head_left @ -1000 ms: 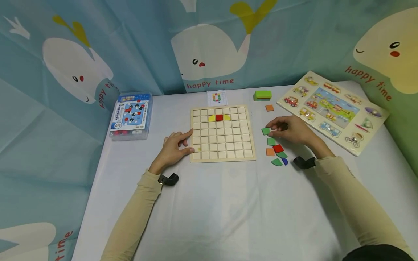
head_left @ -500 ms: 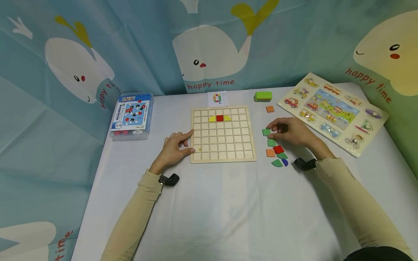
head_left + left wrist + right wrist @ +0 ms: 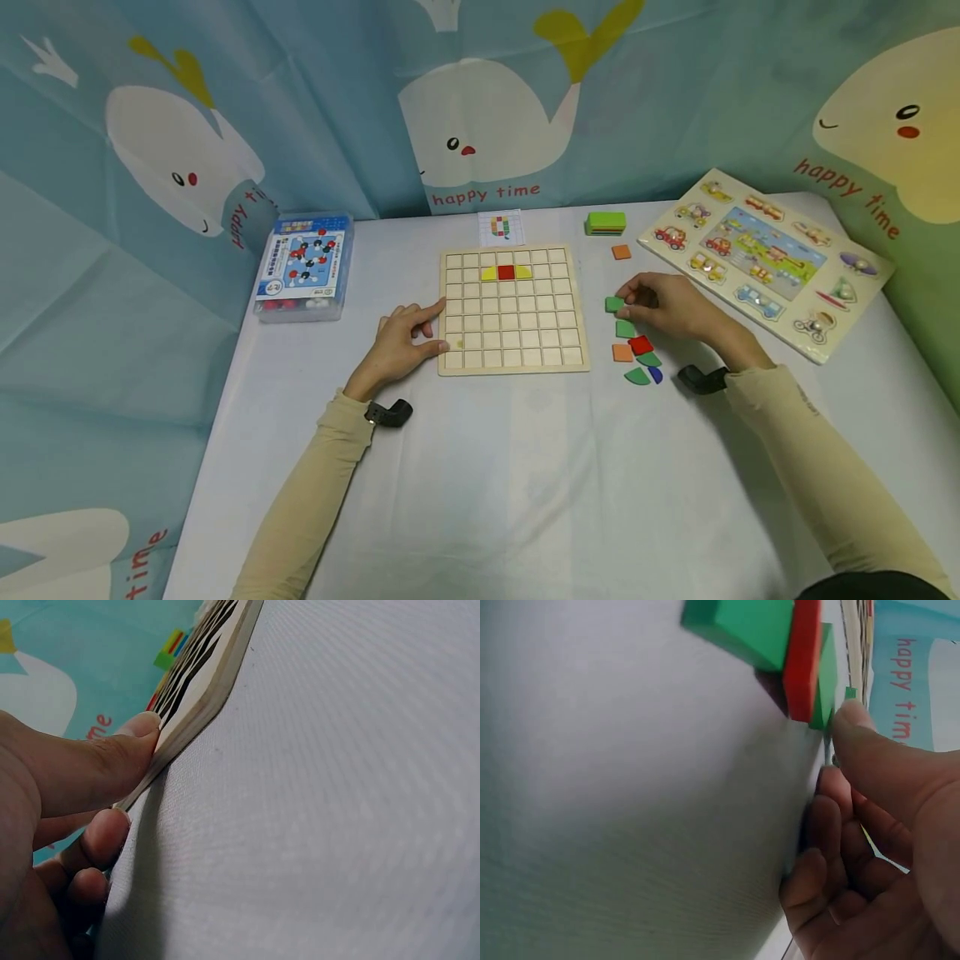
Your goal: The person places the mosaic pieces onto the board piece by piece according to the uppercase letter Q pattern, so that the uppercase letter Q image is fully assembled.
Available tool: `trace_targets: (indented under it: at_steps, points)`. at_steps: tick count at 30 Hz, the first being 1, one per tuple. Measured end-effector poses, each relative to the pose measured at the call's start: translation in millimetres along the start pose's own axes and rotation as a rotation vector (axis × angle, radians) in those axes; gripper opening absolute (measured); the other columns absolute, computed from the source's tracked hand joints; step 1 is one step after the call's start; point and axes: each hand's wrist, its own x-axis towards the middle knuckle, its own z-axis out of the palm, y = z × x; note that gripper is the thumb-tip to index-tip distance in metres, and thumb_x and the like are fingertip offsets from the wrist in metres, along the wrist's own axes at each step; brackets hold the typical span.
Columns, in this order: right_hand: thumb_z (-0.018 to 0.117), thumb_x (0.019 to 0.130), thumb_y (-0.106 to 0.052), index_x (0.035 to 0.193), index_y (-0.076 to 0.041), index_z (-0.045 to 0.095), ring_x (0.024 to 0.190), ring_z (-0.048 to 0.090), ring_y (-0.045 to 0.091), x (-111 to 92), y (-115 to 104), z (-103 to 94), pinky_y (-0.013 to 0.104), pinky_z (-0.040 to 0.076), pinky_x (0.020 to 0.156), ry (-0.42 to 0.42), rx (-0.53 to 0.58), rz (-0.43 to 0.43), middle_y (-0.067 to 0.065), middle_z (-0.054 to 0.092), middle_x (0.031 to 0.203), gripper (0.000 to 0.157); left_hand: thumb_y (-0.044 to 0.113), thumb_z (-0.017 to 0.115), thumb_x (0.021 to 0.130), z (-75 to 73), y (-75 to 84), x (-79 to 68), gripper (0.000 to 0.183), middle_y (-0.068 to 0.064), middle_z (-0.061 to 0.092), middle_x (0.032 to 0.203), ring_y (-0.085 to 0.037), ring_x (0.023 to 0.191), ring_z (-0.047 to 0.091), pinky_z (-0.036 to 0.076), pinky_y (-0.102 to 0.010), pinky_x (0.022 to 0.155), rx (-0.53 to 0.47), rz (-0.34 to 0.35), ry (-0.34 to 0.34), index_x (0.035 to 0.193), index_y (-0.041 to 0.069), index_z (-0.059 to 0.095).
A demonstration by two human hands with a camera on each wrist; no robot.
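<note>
A wooden grid board lies flat, bearing a red square tile with a yellow curved piece on either side. My left hand rests at its left edge, thumb and index finger apart and pressing the rim; the left wrist view shows the thumb on the rim. To the right, my right hand pinches a green square tile between thumb and index finger. Just below lie another green tile, an orange tile, a red tile, green curved pieces and a blue one.
Behind the board lies a small pattern card. A tile stack and a lone orange tile sit to its right. A vehicle puzzle board lies far right, a molecule-model box far left. A curtain borders the table.
The green tile at my right fingertips now looks slightly tilted. The left hand keeps its place at the board, and the whole head view has shifted a little.
</note>
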Motion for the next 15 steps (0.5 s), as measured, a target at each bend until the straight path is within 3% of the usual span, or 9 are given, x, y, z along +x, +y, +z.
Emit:
trace_targets:
  at_steps: [8, 15]
  points:
    - [0.073, 0.101, -0.013, 0.124, 0.002, 0.07, 0.095, 0.065, 0.028, 2.9, -0.2, 0.9, 0.008, 0.044, 0.078, 0.081, 0.095, 0.052, 0.018, 0.072, 0.108, 0.027, 0.022, 0.084, 0.092, -1.3, 0.5, -1.0, 0.073, -0.004, 0.057, 0.09, -0.02, 0.083, 0.038, 0.019, -0.038, 0.085, -0.001, 0.0, -0.002, 0.157, 0.013, 0.053]
    - [0.071, 0.103, -0.015, 0.128, -0.001, 0.07, 0.094, 0.063, 0.025, 8.1, -1.5, 7.6, 0.008, 0.043, 0.078, 0.13, 0.14, 0.072, 0.019, 0.072, 0.111, 0.029, 0.022, 0.084, 0.092, -1.2, 1.2, -0.2, 0.073, -0.004, 0.057, 0.091, -0.02, 0.083, 0.038, 0.019, -0.038, 0.085, 0.003, -0.001, -0.001, 0.157, 0.013, 0.052]
